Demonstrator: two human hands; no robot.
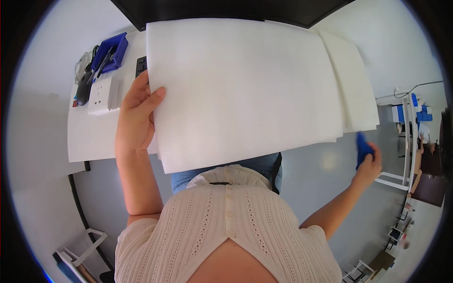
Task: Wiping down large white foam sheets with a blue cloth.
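Note:
A large white foam sheet spreads across the middle of the view, with further sheets showing from under its right side. My left hand grips the sheet's left edge, thumb on top and the fingers partly hidden behind it. Off the sheets' near right corner, over the floor, my right hand is closed on a small dark blue object. Its kind I cannot make out; it narrows toward the top and lies close to the sheets' edge.
On the white table at the left are a stack of white socket plates, a dark computer mouse, a coiled cable and a blue bin with pens. A keyboard is partly covered. A black monitor stands behind.

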